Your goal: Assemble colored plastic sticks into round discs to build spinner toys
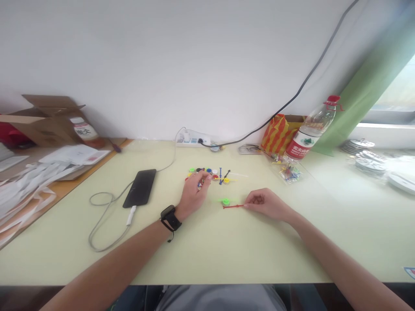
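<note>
My left hand, with a black watch on its wrist, is over the near left side of a cluster of small coloured round pieces. Its fingers are curled together, and what they hold, if anything, is too small to name. My right hand pinches the right end of a thin red stick low over the table. Just behind that stick lies a green round piece. Farther back are a blue stick, a black stick, a yellow round piece and a red round piece.
A phone with a cable lies left on the table. A power strip sits by the wall. At the right stand a large bottle and a striped bag, near a clear packet. Cardboard boxes fill the far left.
</note>
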Action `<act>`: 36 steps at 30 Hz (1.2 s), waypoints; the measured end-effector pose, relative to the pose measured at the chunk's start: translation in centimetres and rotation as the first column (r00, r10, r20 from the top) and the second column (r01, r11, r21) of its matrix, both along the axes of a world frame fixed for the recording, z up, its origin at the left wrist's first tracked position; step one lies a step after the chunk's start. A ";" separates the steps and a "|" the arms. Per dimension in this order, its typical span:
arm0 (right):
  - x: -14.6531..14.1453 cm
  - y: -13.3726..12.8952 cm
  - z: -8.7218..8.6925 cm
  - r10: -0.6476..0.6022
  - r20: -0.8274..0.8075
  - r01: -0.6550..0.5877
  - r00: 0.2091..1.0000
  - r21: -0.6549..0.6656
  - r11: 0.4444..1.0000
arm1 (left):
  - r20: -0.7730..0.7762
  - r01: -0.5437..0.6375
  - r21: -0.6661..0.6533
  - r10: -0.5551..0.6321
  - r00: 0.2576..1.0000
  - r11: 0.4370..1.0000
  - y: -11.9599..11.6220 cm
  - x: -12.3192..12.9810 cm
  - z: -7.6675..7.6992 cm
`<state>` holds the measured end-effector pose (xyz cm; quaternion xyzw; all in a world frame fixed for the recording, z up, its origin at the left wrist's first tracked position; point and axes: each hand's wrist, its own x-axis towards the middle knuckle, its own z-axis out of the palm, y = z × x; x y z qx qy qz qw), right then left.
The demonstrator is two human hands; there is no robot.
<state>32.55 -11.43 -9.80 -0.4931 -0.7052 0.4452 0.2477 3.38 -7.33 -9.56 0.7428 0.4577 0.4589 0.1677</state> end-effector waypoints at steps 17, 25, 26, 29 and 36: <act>-0.2 1.1 -1.3 -0.272 0.109 0.239 0.956 0.251 0.938 | -0.184 0.012 0.050 -0.003 0.983 0.999 0.4 -0.3 -0.3; 0.0 1.8 -1.3 -0.343 0.099 0.302 0.934 0.294 0.907 | -0.403 0.144 -0.040 -0.148 0.903 0.989 1.0 -0.5 -1.5; -0.1 1.8 -1.2 -0.344 0.104 0.301 0.933 0.298 0.906 | -0.416 0.147 -0.042 -0.151 0.897 0.988 1.0 -0.5 -1.6; -0.1 1.6 -1.1 -0.336 0.116 0.288 0.935 0.305 0.908 | -0.440 0.137 -0.023 -0.133 0.888 0.990 0.9 -0.5 -1.5; 1.0 1.7 -1.0 -0.290 0.154 0.228 0.944 0.330 0.916 | -0.418 0.110 0.055 -0.077 0.905 0.992 0.7 -0.6 -0.8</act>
